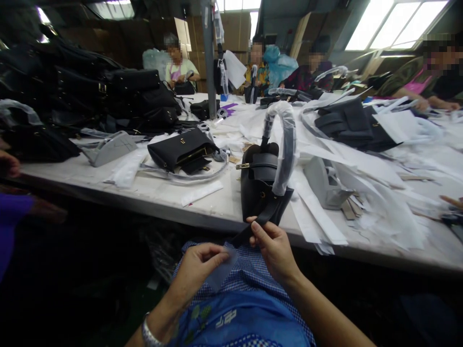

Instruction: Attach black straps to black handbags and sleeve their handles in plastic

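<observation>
A black handbag (261,185) stands at the near edge of the white table (152,193), its handle (285,140) wrapped in clear film. A black strap (258,222) hangs from the bag toward my lap. My right hand (274,248) pinches this strap between thumb and fingers. My left hand (197,270) is closed on a thin translucent sheet (221,273), just left of the strap's end.
Another black bag (181,150) lies flat to the left, with a pile of black bags (94,94) behind it. White paper strips (318,221) and grey card pieces (108,149) litter the table. Several people sit along the far side. Another person's hand (450,201) shows at the right edge.
</observation>
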Tool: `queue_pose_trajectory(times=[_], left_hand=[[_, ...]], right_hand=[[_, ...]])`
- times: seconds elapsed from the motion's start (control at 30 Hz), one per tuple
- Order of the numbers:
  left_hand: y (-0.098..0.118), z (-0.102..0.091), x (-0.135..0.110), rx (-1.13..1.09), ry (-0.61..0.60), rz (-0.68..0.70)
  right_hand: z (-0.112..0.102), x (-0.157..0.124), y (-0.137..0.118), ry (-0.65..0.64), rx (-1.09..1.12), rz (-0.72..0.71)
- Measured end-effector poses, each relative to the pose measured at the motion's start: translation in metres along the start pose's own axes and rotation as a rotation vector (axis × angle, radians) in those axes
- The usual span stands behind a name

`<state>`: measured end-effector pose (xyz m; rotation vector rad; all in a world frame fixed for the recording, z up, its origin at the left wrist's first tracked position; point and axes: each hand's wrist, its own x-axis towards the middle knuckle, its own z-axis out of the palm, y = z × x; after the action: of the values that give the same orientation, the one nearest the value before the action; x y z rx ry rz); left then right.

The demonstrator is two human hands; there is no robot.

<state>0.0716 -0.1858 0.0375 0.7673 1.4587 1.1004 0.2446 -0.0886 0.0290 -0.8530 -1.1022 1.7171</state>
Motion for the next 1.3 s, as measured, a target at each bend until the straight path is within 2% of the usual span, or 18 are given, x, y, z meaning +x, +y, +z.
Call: queue_pose_trajectory(times=[0.33, 0.6, 1.07, 1.3], left_hand=[[-0.0003, 0.0028, 0.0033, -0.019, -0.006, -0.017], [0.0017, 0.0048, 0.0066, 0.131, 0.013, 0.030], [0.0018, 0.0054, 0.0063, 0.110, 0.003, 0.012], [0.0008, 0.0039, 0.0063, 0.110, -0.016, 0.006]], right_hand=[[-0.0008, 0.0012, 0.0033, -0.010, -0.030, -0.019], [-0.0026, 0.0013, 0.0035, -0.013, -0.044, -0.005], [-0.0023, 0.0026, 0.0027, 0.000, -0.097, -0.025], [-0.0017, 0.0041, 0.0031, 0.030, -0.054, -0.037]])
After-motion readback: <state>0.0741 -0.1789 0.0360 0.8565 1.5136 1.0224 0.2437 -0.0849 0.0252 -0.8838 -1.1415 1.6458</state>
